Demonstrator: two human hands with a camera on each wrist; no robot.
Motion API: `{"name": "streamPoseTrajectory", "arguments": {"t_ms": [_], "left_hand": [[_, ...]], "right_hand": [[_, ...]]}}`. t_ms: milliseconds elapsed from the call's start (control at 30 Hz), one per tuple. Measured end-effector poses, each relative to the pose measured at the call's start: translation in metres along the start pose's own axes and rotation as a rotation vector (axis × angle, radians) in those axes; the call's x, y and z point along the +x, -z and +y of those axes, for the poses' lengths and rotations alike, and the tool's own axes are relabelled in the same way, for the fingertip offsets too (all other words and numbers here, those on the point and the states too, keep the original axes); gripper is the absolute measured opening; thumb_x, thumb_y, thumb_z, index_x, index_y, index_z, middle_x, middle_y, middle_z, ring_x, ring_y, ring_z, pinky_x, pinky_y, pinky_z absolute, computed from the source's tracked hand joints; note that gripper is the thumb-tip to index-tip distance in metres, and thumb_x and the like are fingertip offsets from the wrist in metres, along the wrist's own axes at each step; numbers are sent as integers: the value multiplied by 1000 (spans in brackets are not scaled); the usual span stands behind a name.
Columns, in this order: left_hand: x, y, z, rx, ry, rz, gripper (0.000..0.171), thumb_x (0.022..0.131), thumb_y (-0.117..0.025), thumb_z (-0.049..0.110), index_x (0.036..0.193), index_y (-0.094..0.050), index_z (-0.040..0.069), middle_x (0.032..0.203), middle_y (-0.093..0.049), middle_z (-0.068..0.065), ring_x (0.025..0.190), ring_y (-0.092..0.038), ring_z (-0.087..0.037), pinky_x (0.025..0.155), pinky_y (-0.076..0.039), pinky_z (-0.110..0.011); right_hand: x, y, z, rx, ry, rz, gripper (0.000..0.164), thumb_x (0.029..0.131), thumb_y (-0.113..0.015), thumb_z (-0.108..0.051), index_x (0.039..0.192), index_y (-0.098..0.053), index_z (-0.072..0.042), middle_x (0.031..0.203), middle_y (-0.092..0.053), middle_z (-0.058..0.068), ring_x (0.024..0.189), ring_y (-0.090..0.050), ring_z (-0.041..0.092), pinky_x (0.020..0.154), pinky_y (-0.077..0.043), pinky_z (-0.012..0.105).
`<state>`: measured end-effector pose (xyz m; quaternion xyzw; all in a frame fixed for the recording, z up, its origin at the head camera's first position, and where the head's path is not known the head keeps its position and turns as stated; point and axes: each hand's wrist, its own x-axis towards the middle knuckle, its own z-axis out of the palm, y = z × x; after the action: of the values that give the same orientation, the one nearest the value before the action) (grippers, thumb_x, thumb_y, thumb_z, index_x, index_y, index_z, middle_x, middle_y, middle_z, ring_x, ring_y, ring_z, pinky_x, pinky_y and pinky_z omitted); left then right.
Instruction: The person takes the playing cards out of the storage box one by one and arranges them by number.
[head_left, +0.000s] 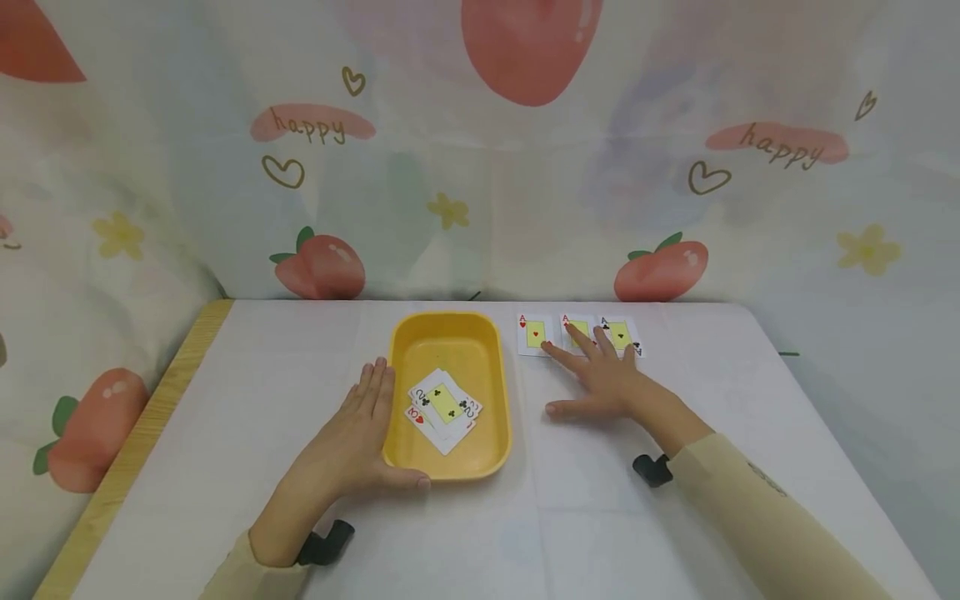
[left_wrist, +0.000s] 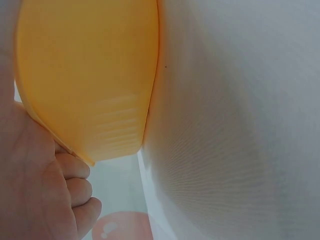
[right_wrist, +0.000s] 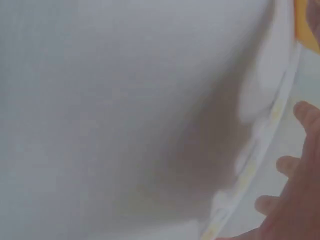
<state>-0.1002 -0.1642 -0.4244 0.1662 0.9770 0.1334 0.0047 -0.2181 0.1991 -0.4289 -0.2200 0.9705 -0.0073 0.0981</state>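
Observation:
A yellow tray stands mid-table. In it lies a small loose pile of playing cards, a two of clubs on top and a red heart card below. My left hand rests along the tray's left side, fingers straight, thumb at its near edge. In the left wrist view its palm meets the tray wall. To the right of the tray, an ace of hearts, another red ace and an ace of clubs form a row. Over them my right hand spreads its fingers, partly covering the red ace; contact is unclear.
A white cloth covers the table, with a bare wooden edge on the left. Behind stands a printed fabric backdrop with fruit, hearts and flowers. Dark straps or mounts sit at both wrists.

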Motion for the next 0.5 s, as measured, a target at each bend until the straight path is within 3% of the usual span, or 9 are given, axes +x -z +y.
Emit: {"name": "streamPoseTrajectory", "arguments": {"t_ms": [200, 333, 500], "left_hand": [[1, 1, 1, 4, 12, -12, 142, 47, -55, 88, 147, 0, 3, 154, 4, -12, 140, 3, -26, 111, -15, -43], [0, 1, 0, 2, 18, -10, 143, 46, -55, 88, 147, 0, 3, 154, 4, -12, 140, 3, -26, 111, -16, -43], [1, 0, 0, -3, 12, -7, 142, 47, -54, 89, 147, 0, 4, 154, 4, -12, 140, 3, -26, 111, -16, -43]], "right_hand": [[-5, 29, -36, 155, 171, 162, 93, 68, -51, -78, 145, -21, -36, 153, -8, 2, 138, -10, 31, 104, -21, 59], [-1, 44, -69, 217, 309, 157, 91, 68, -63, -67, 144, -23, -36, 151, -15, -8, 136, -19, 18, 103, -33, 47], [15, 52, -104, 149, 476, 62, 89, 67, -74, -46, 143, -32, -26, 145, -29, -10, 131, -28, 11, 105, -32, 34]]}}
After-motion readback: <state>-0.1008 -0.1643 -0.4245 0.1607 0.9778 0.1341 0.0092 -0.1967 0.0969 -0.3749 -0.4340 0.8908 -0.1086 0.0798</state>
